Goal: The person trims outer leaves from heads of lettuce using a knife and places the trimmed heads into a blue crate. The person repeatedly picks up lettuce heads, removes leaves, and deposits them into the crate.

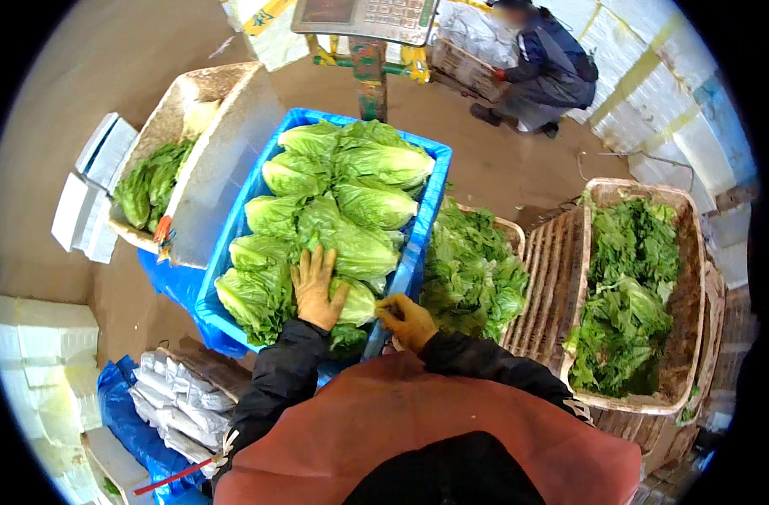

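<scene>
Both hands wear yellow-tan gloves and are at the near end of a crate point(440, 183) lined with blue plastic, filled with rows of romaine lettuce heads point(349, 243). My left hand point(318, 290) lies palm down on the lettuce leaves, fingers spread and thumb out to the right. Beneath and beside that thumb is a lettuce head point(357, 304), its pale base pointing right. My right hand point(409, 322) is by that base at the crate's right rim, thumb and fingers curled. Its fingertips meet or nearly touch the base; whether they grip it is unclear.
Right of the blue crate are a container of loose lettuce leaves point(469, 271) and a dirty plastic crate point(580, 303) with more leaves. A foam box point(226, 170) holds greens at left. A scale point(365, 19) stands ahead. Another person point(542, 69) crouches by a basket point(466, 66).
</scene>
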### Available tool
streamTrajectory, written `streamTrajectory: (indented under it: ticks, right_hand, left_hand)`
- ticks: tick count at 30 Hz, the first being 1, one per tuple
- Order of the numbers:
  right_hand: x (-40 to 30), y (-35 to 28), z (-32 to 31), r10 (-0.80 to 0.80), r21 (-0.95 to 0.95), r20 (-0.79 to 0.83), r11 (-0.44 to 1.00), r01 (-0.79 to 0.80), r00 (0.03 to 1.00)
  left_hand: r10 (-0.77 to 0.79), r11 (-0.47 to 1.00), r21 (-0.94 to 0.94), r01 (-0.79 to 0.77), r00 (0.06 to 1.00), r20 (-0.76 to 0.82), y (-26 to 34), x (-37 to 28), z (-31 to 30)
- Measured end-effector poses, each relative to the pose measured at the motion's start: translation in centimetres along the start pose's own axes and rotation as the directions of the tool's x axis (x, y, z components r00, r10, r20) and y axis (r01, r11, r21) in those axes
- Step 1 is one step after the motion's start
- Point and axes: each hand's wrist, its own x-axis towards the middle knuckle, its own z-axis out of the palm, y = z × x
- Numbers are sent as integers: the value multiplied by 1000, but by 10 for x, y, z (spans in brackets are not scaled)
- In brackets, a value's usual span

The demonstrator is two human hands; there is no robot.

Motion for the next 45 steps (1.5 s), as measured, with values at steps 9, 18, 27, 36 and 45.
streamTrajectory:
  ticks: [9, 18, 27, 36, 45]
  right_hand:
    - [-48, 16, -33, 142, 398, 406, 862, -315, 903]
    - [-120, 83, -137, 131, 556, -162, 831, -19, 978]
    - [-322, 192, -496, -173, -145, -976, 969, -201, -131]
    - [-320, 249, -606, 2, -146, -958, 856, -497, 285]
    - [-335, 82, -424, -131, 56, -950, 819, 571, 282]
  left_hand:
    - [-75, 980, 185, 69, 997, 30, -4, -1, 15]
    - [-16, 973, 229, 15, 1000, 1, 28, -3, 13]
    - [59, 959, 281, -24, 991, -116, 64, 2, -1]
    - [429, 810, -466, -356, 901, 57, 316, 55, 119]
    - [818, 76, -633, 771, 315, 482, 472, 30, 214]
